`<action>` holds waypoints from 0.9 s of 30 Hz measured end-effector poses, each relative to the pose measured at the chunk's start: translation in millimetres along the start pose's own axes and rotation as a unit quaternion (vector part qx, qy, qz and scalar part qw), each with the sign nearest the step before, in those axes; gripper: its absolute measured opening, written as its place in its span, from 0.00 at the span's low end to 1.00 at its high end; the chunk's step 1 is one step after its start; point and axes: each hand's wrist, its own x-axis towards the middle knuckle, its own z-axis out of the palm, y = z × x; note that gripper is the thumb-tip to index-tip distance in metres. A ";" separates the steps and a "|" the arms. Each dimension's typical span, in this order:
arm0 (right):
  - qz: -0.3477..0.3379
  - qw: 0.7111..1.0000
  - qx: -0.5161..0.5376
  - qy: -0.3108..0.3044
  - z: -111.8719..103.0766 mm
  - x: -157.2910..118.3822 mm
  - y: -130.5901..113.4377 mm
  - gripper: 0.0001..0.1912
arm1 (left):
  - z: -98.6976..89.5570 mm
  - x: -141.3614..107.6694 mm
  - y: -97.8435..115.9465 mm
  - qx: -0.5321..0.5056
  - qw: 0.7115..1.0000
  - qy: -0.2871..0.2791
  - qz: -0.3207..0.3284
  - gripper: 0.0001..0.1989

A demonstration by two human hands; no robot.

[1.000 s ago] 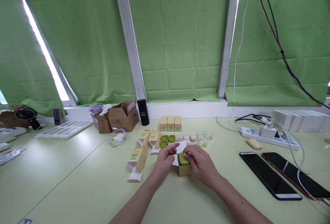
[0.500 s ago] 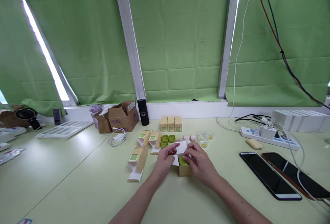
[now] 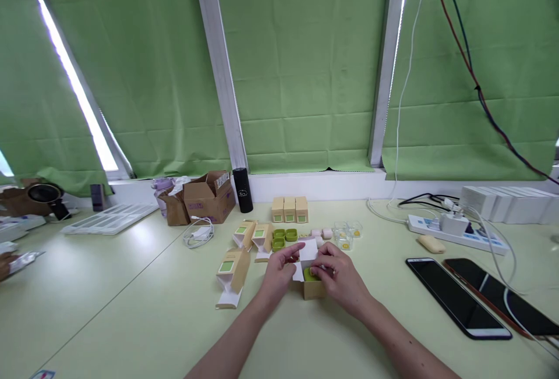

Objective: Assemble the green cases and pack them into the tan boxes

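Note:
A small kraft cardboard box (image 3: 313, 291) stands with its white inner flaps up in front of me. My right hand (image 3: 338, 271) pinches a green square container (image 3: 308, 275) that sits in the box's mouth. To the left of the box is my left hand (image 3: 279, 271), index finger stretched out and thumb apart, close to the side flap (image 3: 298, 272). Its other fingers are partly hidden. Several green square cups (image 3: 279, 244) stand behind the hands. Pale pink pieces (image 3: 326, 233) and clear containers with yellow spots (image 3: 345, 243) are just behind my right hand.
Opened kraft boxes (image 3: 233, 268) lie to the left, and closed ones (image 3: 289, 210) stand at the back. A black cylinder (image 3: 243, 190) and a brown carton (image 3: 209, 197) are near the wall. Two phones (image 3: 456, 296) and a power strip (image 3: 458, 233) with cables lie right.
My right hand and the green container have sunk slightly lower in the box. The left hand has hardly moved. Something brown now shows at the far left table edge.

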 end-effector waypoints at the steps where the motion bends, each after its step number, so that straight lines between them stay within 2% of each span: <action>1: 0.000 1.000 -0.001 0.000 0.0 0.1 0.5 0.11 | 0.2 0.2 -0.1 -0.001 1.000 -0.001 0.001 0.34; 19: 0.006 1.000 0.009 0.002 -0.7 0.0 -1.5 0.11 | 2.0 -0.6 -0.2 -0.029 1.000 -0.006 -0.004 0.33; 23: 0.014 0.999 0.021 0.022 -1.0 0.7 -0.1 0.11 | 2.8 -1.7 3.7 -0.036 0.999 0.002 -0.004 0.32; 27: 0.049 0.995 0.053 0.071 -3.0 3.2 3.6 0.13 | 2.9 -3.3 8.4 -0.040 0.999 0.010 -0.002 0.30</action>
